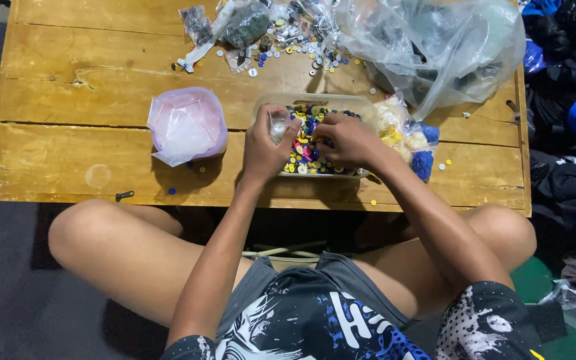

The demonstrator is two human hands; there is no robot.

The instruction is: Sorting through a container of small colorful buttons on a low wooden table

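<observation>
A clear plastic tray (361,105) full of mixed coloured buttons (306,157) sits on the low wooden table (68,147). My left hand (265,143) is over the tray's left side, closed around a small clear plastic bag (279,125). My right hand (345,140) rests in the tray, fingertips pinched down among the buttons. Whether it has one between its fingers is hidden.
A pink-tinted stack of small plastic bags (187,125) lies left of the tray. Loose buttons and small filled bags (281,33) litter the table's far edge. A big crumpled clear bag (435,47) sits at the far right, with bagged yellow and blue buttons (411,143) beside the tray. Dark and blue clothes (568,100) pile up right of the table.
</observation>
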